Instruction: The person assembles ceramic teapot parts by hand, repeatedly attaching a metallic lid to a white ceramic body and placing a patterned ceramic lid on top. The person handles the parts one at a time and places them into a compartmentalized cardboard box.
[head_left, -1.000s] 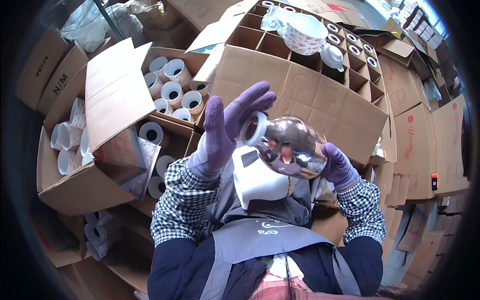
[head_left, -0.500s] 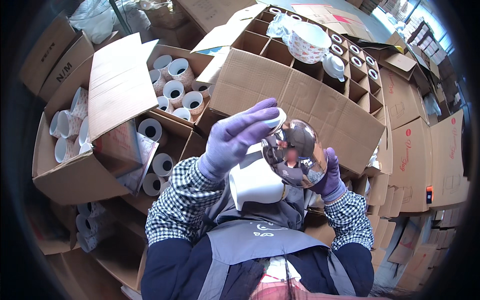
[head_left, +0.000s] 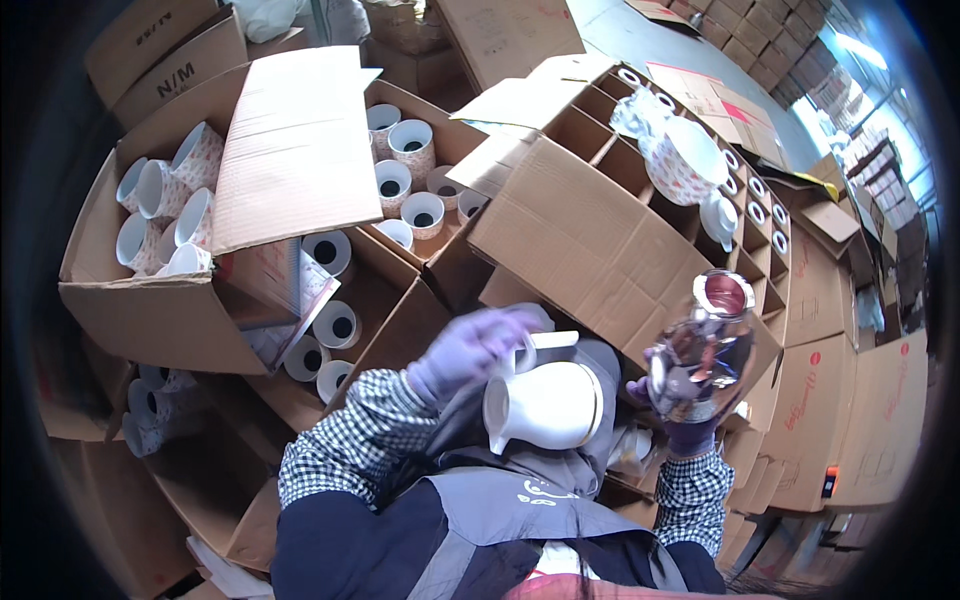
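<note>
My right hand (head_left: 688,432), in a purple glove, grips a shiny silvered vacuum flask liner (head_left: 705,365) from below, its open mouth pointing up. On my lap lies a white jug (head_left: 548,408) on its side, its spout towards the lower left and its handle (head_left: 555,340) on the far side. Close over the jug, my left hand (head_left: 470,355), also gloved and smeared by motion, has its fingers closed at a small white ring (head_left: 524,356); the blur hides the exact grip.
An open carton (head_left: 150,320) of patterned white jug bodies stands at the left. Ahead, a divided carton (head_left: 590,250) carries a patterned jug body (head_left: 685,160) and a white lid-like part (head_left: 718,220). Closed cartons (head_left: 800,400) stack up on the right.
The silvered liner has moved right in my right hand, away from the jug, its mouth turned up. My left hand has dropped from beside the liner to the jug. The view has shifted.
</note>
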